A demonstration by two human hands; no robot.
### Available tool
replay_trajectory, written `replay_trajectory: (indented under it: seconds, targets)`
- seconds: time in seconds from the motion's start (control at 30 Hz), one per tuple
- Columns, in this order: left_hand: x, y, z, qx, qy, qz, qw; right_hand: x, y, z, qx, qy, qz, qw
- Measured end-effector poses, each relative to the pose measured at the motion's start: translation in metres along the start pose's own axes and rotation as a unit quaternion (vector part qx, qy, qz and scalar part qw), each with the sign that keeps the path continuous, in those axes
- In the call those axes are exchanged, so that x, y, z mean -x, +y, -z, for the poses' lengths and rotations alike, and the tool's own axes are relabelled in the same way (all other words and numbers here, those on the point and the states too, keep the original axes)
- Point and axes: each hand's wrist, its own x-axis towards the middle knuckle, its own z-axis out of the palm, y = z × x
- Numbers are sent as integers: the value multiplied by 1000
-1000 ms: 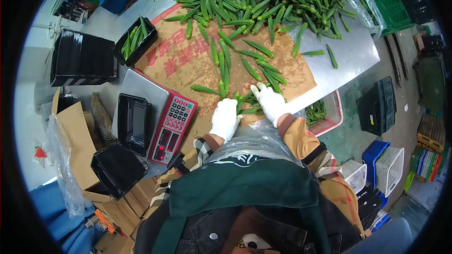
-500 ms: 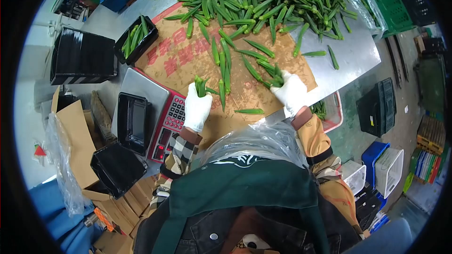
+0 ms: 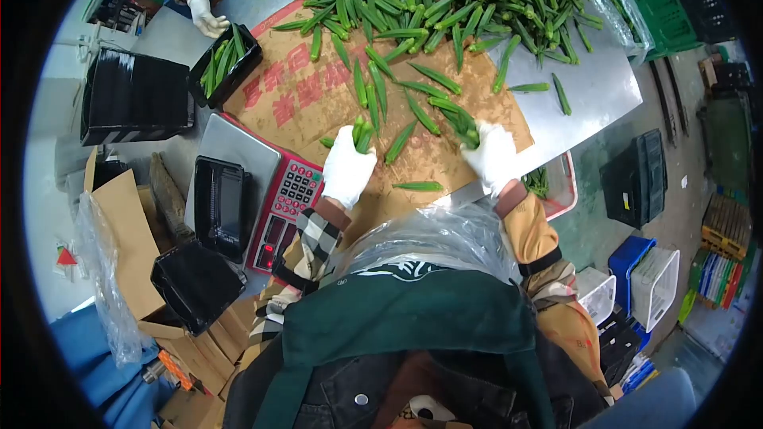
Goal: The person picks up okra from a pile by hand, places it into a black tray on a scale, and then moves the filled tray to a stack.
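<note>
My left hand (image 3: 348, 171), in a white glove, is closed around a few green okra pods (image 3: 362, 135) above the cardboard sheet (image 3: 298, 131). Farther right, my gloved right hand (image 3: 491, 159) grips a small bunch of okra (image 3: 457, 121), tips pointing away from me. Between the hands lie loose pods, among them one okra pod (image 3: 400, 143) slanting near my left hand and another pod (image 3: 417, 186) closer to me. A large okra heap (image 3: 453, 8) covers the far side of the table.
Left of the cardboard, a red scale (image 3: 296, 191) carries a black tray (image 3: 221, 210). Another black tray (image 3: 230, 71) holds okra, with a co-worker's gloved hand (image 3: 207, 17) at its far edge. A black bin (image 3: 139, 95) and green crate (image 3: 656, 0) stand at the sides.
My left hand has moved right, and pods near it have left the cardboard or shifted. The right hand has barely moved. A co-worker's hand has appeared by the okra-filled tray.
</note>
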Motion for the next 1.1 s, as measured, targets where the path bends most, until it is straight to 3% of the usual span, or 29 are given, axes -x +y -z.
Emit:
replay_trajectory:
  seconds: [0.13,0.27,0.33,0.37,0.43,0.47,0.5,0.53,0.57,0.6,0.67,0.8,0.83,0.93,1.1]
  targets:
    - [-17,36,-20,-19,19,-76,997,-38,-7,-11,7,104,48,993]
    - [-15,32,-68,-252,37,-193,948,-50,-5,-47,88,42,79,992]
    - [-14,32,-69,-246,14,-200,948,-51,-4,-45,90,28,53,994]
    - [-13,31,-69,-175,-23,-139,974,-50,-3,-44,91,20,40,995]
    - [-12,44,-46,-28,-90,-15,995,-42,0,-27,-77,-2,-25,997]
    - [-12,30,-42,177,-98,-37,979,-41,6,-20,-161,-14,-55,985]
    - [-12,24,-34,354,-171,45,918,-42,19,-27,-398,-82,-99,908]
    - [-12,21,-24,516,-234,125,815,-37,13,-15,-502,-151,-114,844]
    - [-8,18,-13,582,-276,149,750,-27,7,1,-596,-218,-127,762]
    - [-5,19,-10,596,-283,151,736,-17,0,13,-679,-278,-139,665]
    - [3,21,-6,624,-296,152,707,0,-20,12,-722,-261,-159,621]
    - [24,49,12,675,-302,155,655,15,-37,-20,-712,-264,-178,626]
    - [28,51,14,667,-303,147,664,21,-44,-20,-762,-279,-179,556]
    - [40,50,20,668,-257,120,688,29,-69,-26,-785,-259,-187,531]
    - [58,44,60,599,-140,30,788,20,-120,-24,-799,-337,-162,471]
